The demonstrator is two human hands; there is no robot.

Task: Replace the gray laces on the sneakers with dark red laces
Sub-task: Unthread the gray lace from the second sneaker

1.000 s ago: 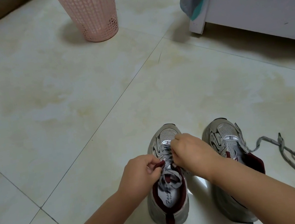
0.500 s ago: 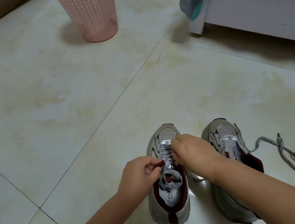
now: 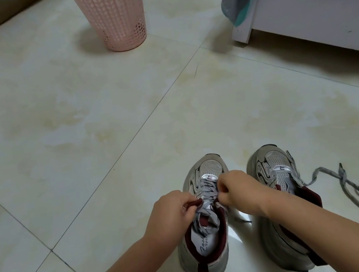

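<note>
Just two sneakers (image 3: pixel 207 231), two hands (image 3: pixel 205 201)

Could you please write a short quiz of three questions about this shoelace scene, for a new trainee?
1. True or false: the gray lace lying on the tiled floor beside the right gray mesh sneaker is completely out of that shoe.
2. Which sneaker do both hands work on? A) the left gray mesh sneaker B) the right one
3. Fill in: the tall container near the top of the view is a ____ plastic basket.

Key:
1. False; one end still runs to its eyelets.
2. A; the left hand and right hand pinch its gray lace.
3. pink
</note>
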